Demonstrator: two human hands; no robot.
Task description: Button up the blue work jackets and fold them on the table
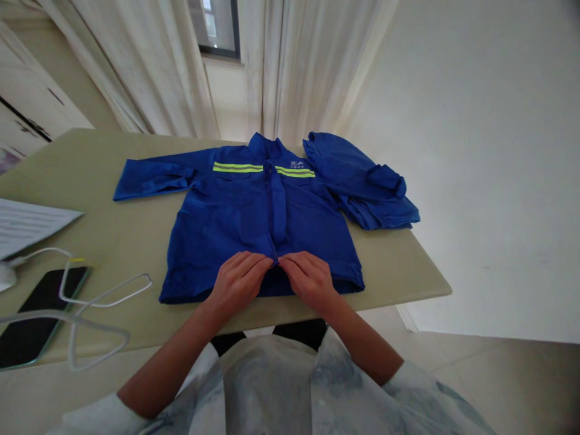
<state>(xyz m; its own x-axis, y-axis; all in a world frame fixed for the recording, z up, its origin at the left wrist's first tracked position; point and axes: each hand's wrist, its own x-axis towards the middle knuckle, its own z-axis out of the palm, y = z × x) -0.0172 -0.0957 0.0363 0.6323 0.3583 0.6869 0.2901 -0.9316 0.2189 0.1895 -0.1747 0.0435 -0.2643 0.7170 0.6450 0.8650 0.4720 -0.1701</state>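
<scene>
A blue work jacket point(235, 211) lies front up on the table, its collar away from me and its hem toward me. Yellow-green stripes cross its chest, and one sleeve stretches out to the left. At the bottom of the front zipper point(270, 211), my left hand point(240, 279) pinches the jacket's left front edge. My right hand point(312, 277) pinches the other edge just beside it, the fingertips of both hands nearly touching. The hem is lifted slightly between them. My fingers hide the zipper's lower end and the slider cannot be made out.
Folded blue clothing point(380, 211) lies under the jacket's right sleeve, near the table's right edge. On the left are a phone point(31, 326), a white cable point(109, 299) and printed paper point(31, 223). Curtains point(308, 72) hang behind the table point(394, 266); a white wall point(489, 169) stands right.
</scene>
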